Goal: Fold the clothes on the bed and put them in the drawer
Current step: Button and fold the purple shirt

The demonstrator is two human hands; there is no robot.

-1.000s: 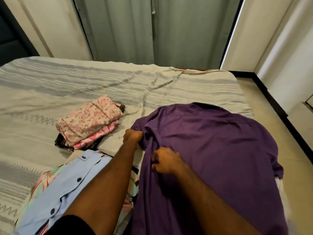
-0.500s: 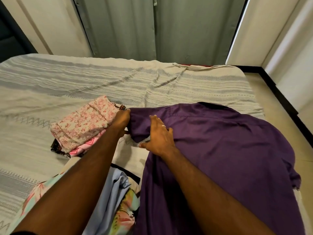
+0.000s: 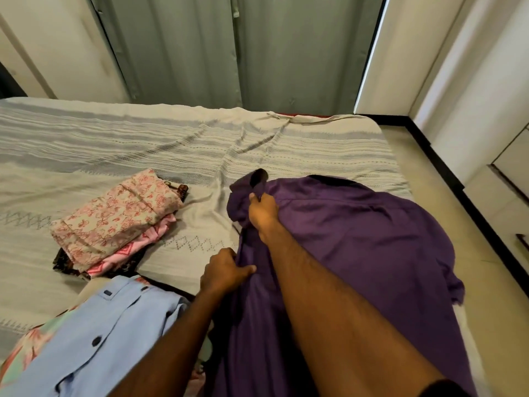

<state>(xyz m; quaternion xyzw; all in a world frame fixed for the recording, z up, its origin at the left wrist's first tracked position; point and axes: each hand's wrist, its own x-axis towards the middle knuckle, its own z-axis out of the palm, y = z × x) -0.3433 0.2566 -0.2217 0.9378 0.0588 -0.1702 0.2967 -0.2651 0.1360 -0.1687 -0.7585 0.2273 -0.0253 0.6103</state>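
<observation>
My right hand (image 3: 262, 209) pinches the sleeve of the purple woven shirt (image 3: 357, 239) while my left hand (image 3: 224, 270) grips its near edge, tensioning both for folding beside the folded floral stack (image 3: 114, 222).

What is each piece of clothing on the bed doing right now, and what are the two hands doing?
Purple shirt: unfolded, spread over the bed's right side, held by both hands.
Left hand: grips the shirt's near edge.
Right hand: pinches a raised sleeve end farther up.
Pink flowered stack: folded, piled neatly.
Blue shirt: unfolded, rumpled, lying on other clothes.
Bed cover: wrinkled.
Curtains: drawn shut.
</observation>
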